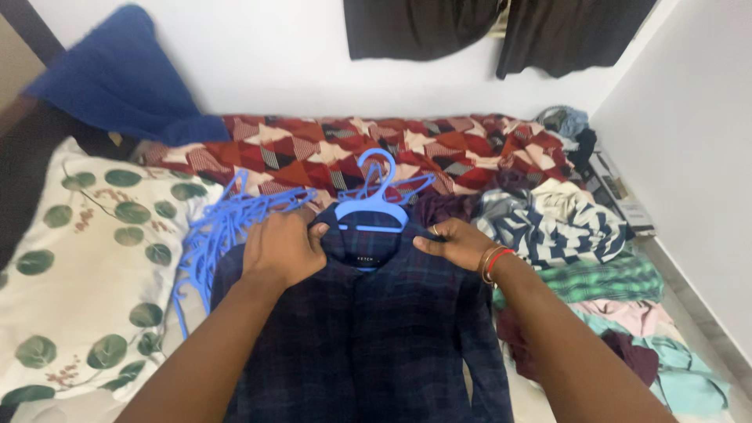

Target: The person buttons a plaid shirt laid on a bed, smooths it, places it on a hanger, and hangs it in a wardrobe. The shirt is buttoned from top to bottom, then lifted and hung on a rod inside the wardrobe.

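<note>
A dark navy checked shirt with a buttoned front lies spread flat on the bed, collar pointing away from the person. A light blue plastic hanger sits inside its neck opening, hook sticking out above the collar and resting on the red, maroon and cream geometric-patterned bedsheet.

The left hand presses down on the shirt's left shoulder, fingers curled and clenched over the fabric just beside the collar. The right hand grips the right shoulder of the shirt, thumb and fingers pinching the cloth near the end of the hanger's arm. A ring shows on one finger, and red and gold bangles circle the right wrist.

Just to the left of the shirt lies a tangled heap of more light blue plastic hangers, touching the shirt's edge. Beyond them a white quilt printed with green round leaves covers the left side of the bed, and a blue cloth lies bunched near the wall at the upper left.

To the right of the shirt sits a pile of loose clothes: a navy and white zigzag-striped garment, a green checked piece, a pale pink one and a turquoise one. Dark curtains hang on the white wall above the bed.
</note>
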